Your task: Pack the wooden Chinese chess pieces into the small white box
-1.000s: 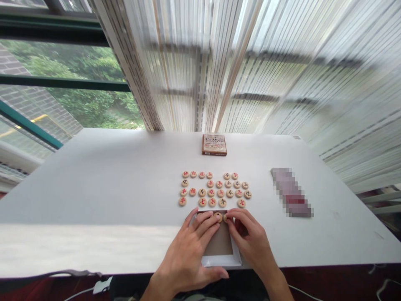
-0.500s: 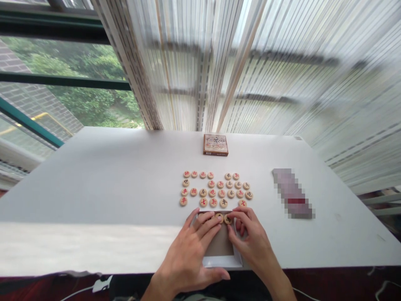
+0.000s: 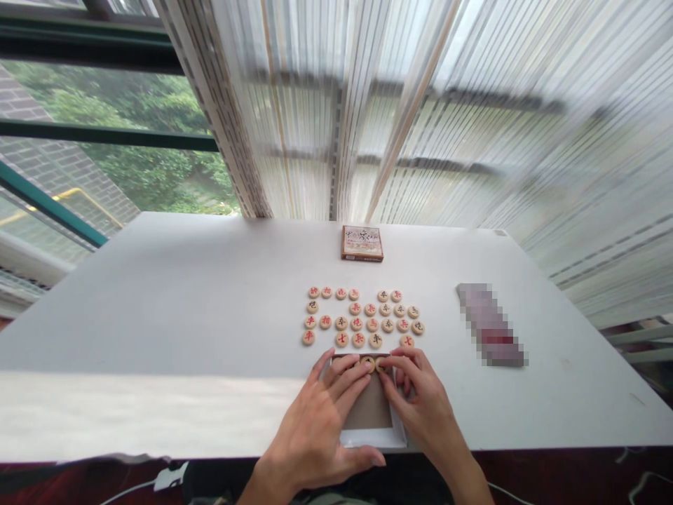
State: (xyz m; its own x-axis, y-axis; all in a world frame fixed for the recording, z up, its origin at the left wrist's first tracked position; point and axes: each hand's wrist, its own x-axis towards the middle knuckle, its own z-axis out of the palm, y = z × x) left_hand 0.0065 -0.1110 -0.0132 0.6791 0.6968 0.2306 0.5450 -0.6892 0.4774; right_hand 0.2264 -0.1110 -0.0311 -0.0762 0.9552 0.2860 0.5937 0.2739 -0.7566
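Observation:
A shallow open box (image 3: pixel 371 438) with a grey-brown bottom and white sides lies at the near edge of the table. My left hand (image 3: pixel 320 424) reaches over its left side with fingers stretched, the tips resting on wooden Chinese chess pieces along the far wall. One such piece (image 3: pixel 367 364) shows beside its fingertips; others are partly hidden under the fingers. At the far right corner, my right hand (image 3: pixel 423 393) pinches a chess piece (image 3: pixel 381 365) between thumb and index finger, inside the box. Most of that piece's face is covered.
Beyond the box, several chess pieces (image 3: pixel 357 324) with red or black characters lie in uneven rows. Farther back is a printed lid (image 3: pixel 362 242). A pixelated flat object (image 3: pixel 491 326) lies to the right on the white table (image 3: pixel 184 301). Striped curtains (image 3: pixel 315 126) hang behind.
My right hand's fingers have shifted slightly left over the corner piece, covering more of its face. My left hand has stayed in place.

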